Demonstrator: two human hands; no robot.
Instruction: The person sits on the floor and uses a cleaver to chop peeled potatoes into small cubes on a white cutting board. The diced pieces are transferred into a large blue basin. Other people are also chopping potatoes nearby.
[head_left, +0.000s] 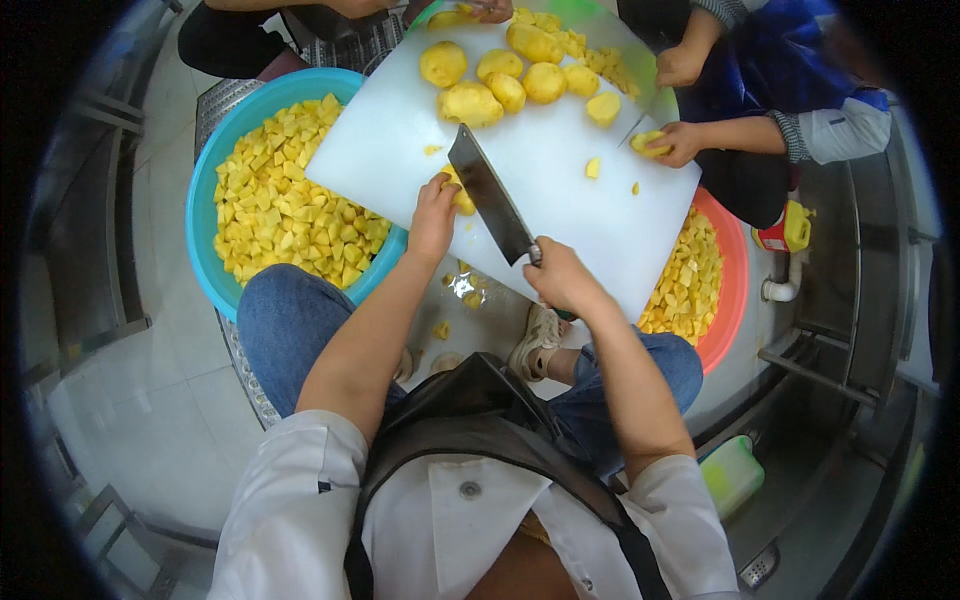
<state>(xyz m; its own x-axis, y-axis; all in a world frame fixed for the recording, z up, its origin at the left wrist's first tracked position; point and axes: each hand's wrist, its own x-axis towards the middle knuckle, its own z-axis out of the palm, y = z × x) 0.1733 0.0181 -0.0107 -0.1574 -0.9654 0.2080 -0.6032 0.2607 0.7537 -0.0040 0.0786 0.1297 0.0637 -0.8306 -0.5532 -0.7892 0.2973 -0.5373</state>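
Note:
My right hand (564, 276) grips the handle of a cleaver (487, 193), whose broad blade slants up and left over a white cutting board (555, 206). Just left of the blade, my left hand (436, 214) holds a piece of peeled potato (460, 196) against the board near its front-left edge. My fingers partly cover that piece. Whole peeled potatoes (545, 82) lie in a group on the far half of the board. A cut potato half (603, 109) and a small potato chunk (592, 167) rest to their right.
A blue tub (201, 202) of potato chunks stands left, partly under the board; a red tub (733, 300) of chunks stands right. A co-worker's hand (679, 144) holds potato beside a blade at the board's right. Another person's hand (491, 10) is at the far edge. Scraps (442, 330) litter the floor.

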